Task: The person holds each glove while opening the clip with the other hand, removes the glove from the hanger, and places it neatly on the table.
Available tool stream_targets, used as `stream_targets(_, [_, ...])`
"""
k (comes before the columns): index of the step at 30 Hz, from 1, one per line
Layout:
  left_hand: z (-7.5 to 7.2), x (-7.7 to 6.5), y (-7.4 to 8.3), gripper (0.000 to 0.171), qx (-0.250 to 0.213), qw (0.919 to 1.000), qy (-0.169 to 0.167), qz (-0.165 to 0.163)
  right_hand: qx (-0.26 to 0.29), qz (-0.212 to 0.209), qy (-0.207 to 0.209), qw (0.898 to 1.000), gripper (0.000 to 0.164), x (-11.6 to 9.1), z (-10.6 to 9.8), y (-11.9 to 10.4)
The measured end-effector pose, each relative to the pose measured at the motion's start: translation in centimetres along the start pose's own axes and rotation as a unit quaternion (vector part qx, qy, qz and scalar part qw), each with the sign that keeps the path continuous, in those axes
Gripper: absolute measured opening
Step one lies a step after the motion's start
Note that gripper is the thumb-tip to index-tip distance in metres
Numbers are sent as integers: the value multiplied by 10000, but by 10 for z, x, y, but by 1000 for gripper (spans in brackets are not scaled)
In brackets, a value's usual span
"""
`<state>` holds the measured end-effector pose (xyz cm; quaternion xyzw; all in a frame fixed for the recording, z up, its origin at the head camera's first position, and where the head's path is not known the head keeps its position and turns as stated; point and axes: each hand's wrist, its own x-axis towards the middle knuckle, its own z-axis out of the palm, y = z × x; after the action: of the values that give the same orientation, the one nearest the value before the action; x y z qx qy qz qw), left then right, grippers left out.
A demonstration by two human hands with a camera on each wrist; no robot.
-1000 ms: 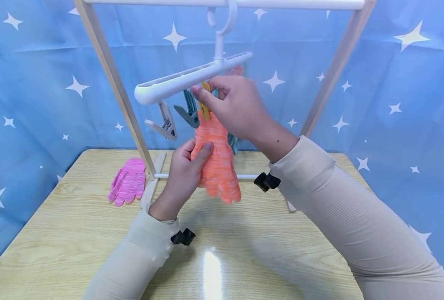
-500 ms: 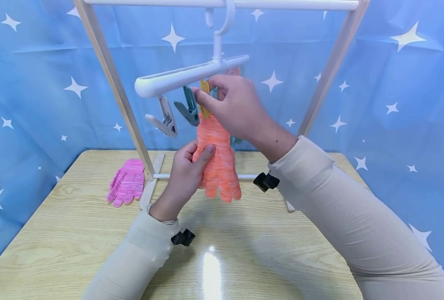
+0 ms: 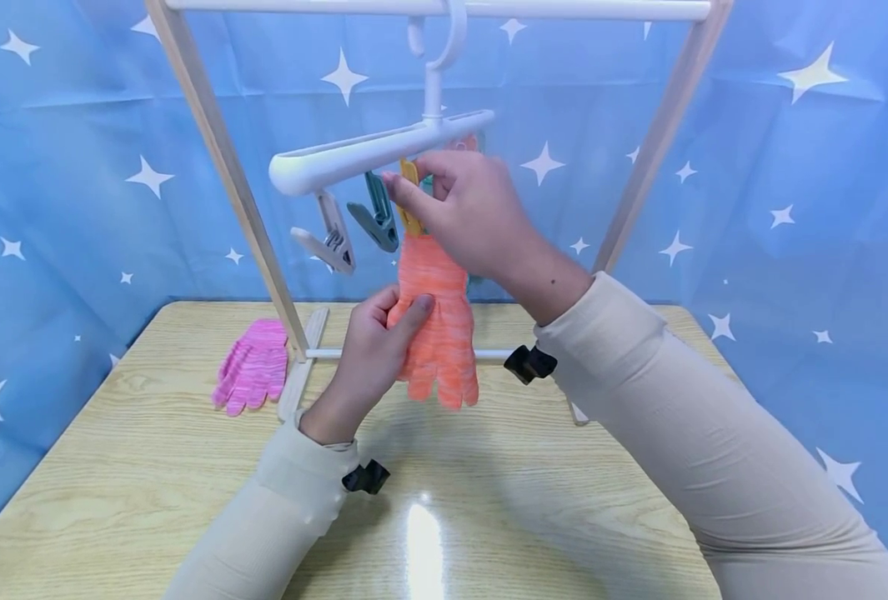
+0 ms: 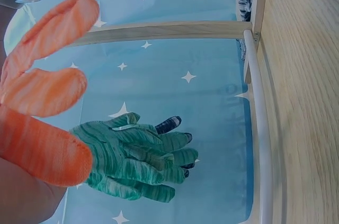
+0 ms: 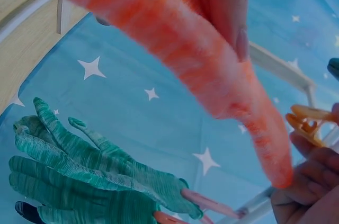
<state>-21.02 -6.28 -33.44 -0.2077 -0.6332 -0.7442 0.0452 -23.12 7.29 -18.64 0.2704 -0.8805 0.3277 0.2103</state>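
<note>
My left hand [image 3: 376, 333] holds an orange knitted glove [image 3: 444, 333] at its side, thumb on top and its fingers hanging down. My right hand [image 3: 477, 212] pinches a yellow clothespin [image 3: 409, 200] under a white hanger [image 3: 368, 154]. In the head view the glove's cuff sits right below that clothespin. The right wrist view shows the cuff end of the orange glove [image 5: 265, 134] beside the jaws of the yellow clothespin [image 5: 307, 123]. A dark green clothespin [image 3: 378, 217] and a grey clothespin [image 3: 331, 237] hang at the left, with nothing in them.
Green gloves [image 4: 132, 155] hang behind, held by pink clothespins [image 5: 212, 203]. A pink glove [image 3: 254, 367] lies on the table [image 3: 151, 467] at the left. The hanger hooks over the white bar [image 3: 579, 8] of a rack with wooden posts [image 3: 222, 150].
My left hand and the orange glove have shifted slightly right, and the glove hangs a little straighter. My right hand stays on the yellow clothespin.
</note>
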Motion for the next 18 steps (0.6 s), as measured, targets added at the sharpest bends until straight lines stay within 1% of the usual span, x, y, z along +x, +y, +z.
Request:
stream_targets(4, [1, 1, 0, 28, 147, 9999, -45, -12, 36, 147, -93, 9998, 36, 0, 0, -1])
stream_targets(7, [0, 2, -1, 27, 272, 9996, -54, -35, 83, 164, -50, 9998, 33, 1, 0, 0])
stream_targets(12, [-1, 3, -1, 25, 321, 9994, -74, -113, 119, 132, 43, 9998, 31, 2, 1, 2])
stream_targets(18, [-2, 3, -2, 26, 317, 9993, -102, -139, 268, 203, -33, 9994, 29, -1, 3, 7])
